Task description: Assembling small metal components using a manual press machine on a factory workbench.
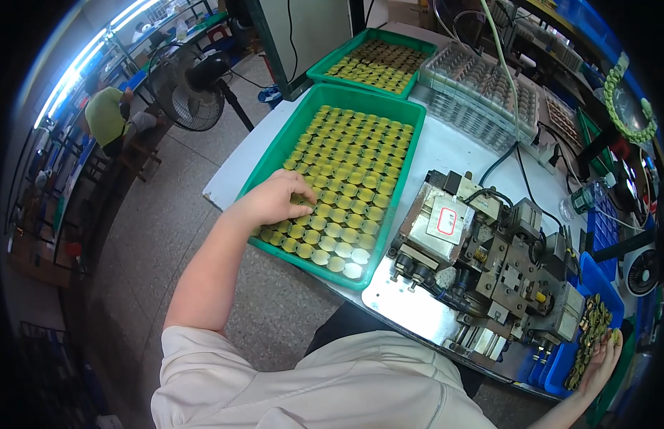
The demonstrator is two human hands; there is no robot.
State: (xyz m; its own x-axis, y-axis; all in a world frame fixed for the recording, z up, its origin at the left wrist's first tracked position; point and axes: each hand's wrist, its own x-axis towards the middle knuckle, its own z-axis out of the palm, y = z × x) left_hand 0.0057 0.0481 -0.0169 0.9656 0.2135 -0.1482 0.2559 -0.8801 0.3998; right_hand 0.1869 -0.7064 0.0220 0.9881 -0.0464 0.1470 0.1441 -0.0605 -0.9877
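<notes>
A green tray (408, 187) holds rows of small round yellow-gold metal pieces (344, 187). Over the left part of these rows is my left hand (275, 199), its fingers bent down and its thumb near the fingertips at the pieces. Whatever lies between those fingertips is too small to make out. At the far right, a blue bin (612, 287) contains a heap of loose gold pieces (588, 343). My right hand (601, 363) is at the bin's right side, with a small gold piece (616, 335) at its fingertips.
Between tray and bin stands a metal machine (500, 261) with cables. Behind are a second green tray (389, 44) of pieces and stacked clear plastic trays (482, 89). A plastic bottle (582, 199) lies beyond the machine. A fan (185, 89) and a seated person (106, 118) are at left.
</notes>
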